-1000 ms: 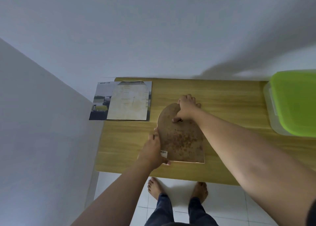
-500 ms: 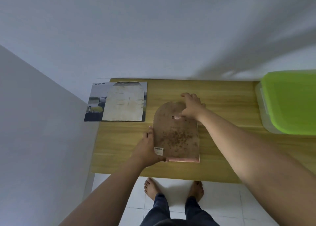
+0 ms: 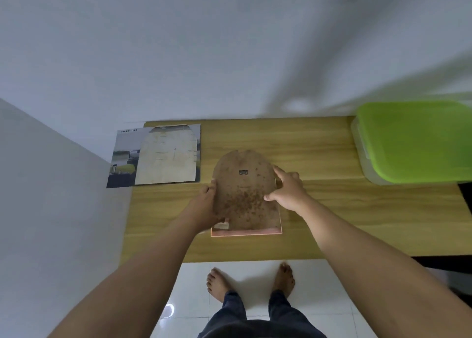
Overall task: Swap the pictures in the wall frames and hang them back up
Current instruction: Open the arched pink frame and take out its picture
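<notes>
The brown, speckled, arch-topped backing board (image 3: 245, 197) is gripped at both edges by the left hand (image 3: 204, 207) and right hand (image 3: 287, 192), apparently being seated into the pink-edged frame (image 3: 246, 232) on the wooden worktop (image 3: 332, 210), so fastening seems due next.

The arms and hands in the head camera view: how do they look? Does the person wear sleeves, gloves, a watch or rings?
Both forearms are bare up to the picture's edge; no sleeve shows. The left hand and the right hand wear no gloves, and no watch, bracelet or ring can be seen. Lower down, dark blue trousers and bare feet show.
</notes>
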